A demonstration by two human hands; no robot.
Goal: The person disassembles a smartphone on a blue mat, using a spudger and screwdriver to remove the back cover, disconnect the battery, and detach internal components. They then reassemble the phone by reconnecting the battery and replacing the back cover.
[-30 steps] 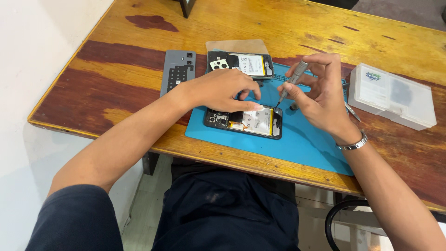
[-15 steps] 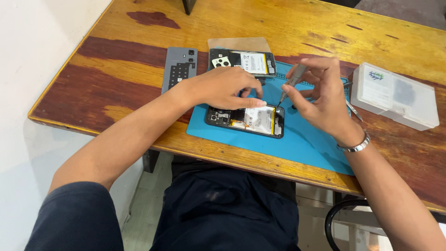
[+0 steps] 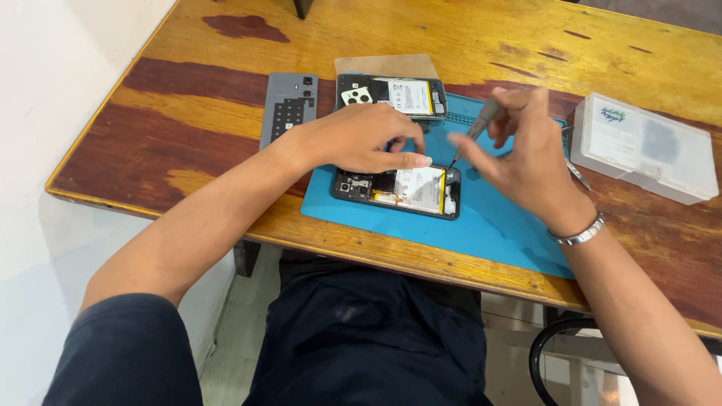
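The right hand (image 3: 526,154) is pinching a slim grey screwdriver (image 3: 475,133) between thumb and fingertips, closed around its handle. The tool is slanting, its handle rising up and to the right toward the far side, its tip pointing down and to the left at the upper right corner of the opened phone (image 3: 398,190). The left hand (image 3: 359,139) is lying palm down over the far edge of that phone, fingers curled loosely and pressing on it, gripping nothing else.

The opened phone is lying flat, back off, its long axis running left to right along the near part of the blue mat (image 3: 496,225); its camera end is pointing left, and the pale battery is filling its middle. The mat is resting on the wooden tabletop (image 3: 188,90).

Just beyond the left hand, a second opened phone (image 3: 391,94) is lying parallel to the first, half on the mat. Left of it, a grey back cover (image 3: 288,109) is lying lengthwise away from the person. Right of the mat, a white plastic box (image 3: 647,146) is sitting well apart from the phones. A metal bracelet (image 3: 577,234) is circling the right wrist.
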